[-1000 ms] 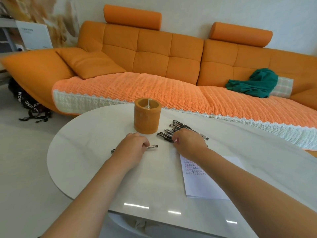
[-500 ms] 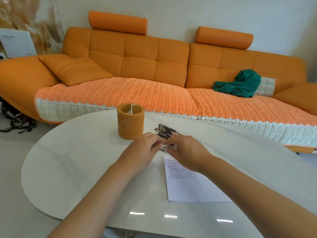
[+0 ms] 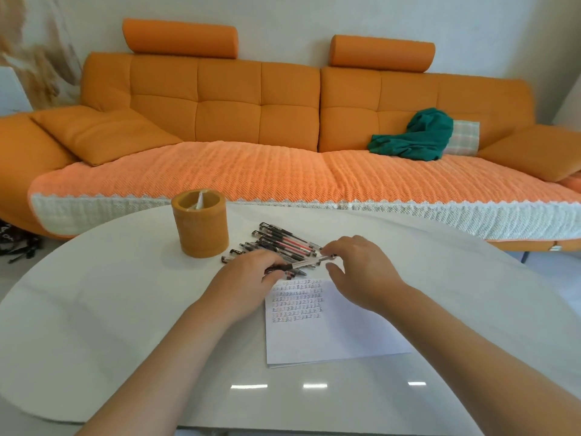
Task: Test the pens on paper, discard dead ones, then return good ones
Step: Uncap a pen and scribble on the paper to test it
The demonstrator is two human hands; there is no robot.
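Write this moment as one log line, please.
left hand: grips pen | right hand: pinches same pen | other pens: piled beside cup | paper: has writing

wall [image 3: 314,17]: plain white | sofa [image 3: 226,105]: orange, tufted | throw [image 3: 251,174]: woven orange | cloth [image 3: 415,140]: green, on sofa | table [image 3: 94,309]: glossy white, oval

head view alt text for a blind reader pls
A person's left hand and right hand hold one pen between them at the far edge of a written-on paper, beside a pile of pens on a white table. An orange pen holder stands left of the pile; an orange sofa is behind.
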